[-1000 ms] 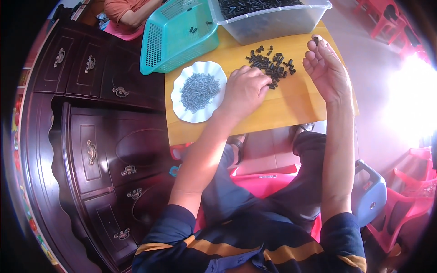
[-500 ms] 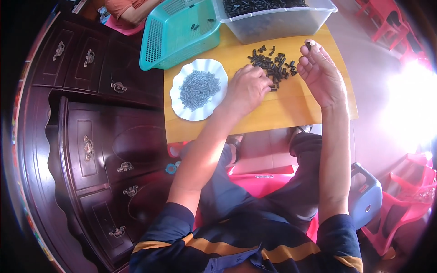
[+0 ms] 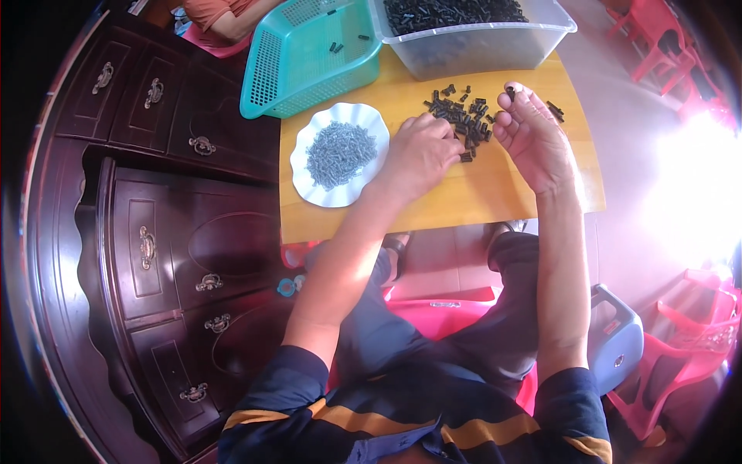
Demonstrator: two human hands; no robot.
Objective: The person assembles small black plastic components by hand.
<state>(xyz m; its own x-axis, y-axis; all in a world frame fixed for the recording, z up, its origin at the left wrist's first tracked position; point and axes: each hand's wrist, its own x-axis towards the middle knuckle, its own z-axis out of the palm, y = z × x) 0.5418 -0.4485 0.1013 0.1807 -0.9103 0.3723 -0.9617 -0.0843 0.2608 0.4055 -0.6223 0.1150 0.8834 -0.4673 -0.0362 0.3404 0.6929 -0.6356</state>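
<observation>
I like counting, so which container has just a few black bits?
The green basket: only a few show inside. The tub is heaped with black bits; the plate holds pale bits.

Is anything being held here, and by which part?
The right hand holds a small dark piece in a fingertip pinch; which part is gripped is too small to tell. Whether the left hand, at the dark pile, grips anything is hidden.

On my left I have a dark wooden cabinet (image 3: 232,247) with metal handles (image 3: 147,247). A pink seat (image 3: 433,313) shows beneath me. To my right I see a blue stool (image 3: 614,352), a pink chair (image 3: 669,366) just past it, and more pink chairs (image 3: 651,56) farther ahead. Ahead on my left shows a co-worker's orange sleeve (image 3: 204,9).
</observation>
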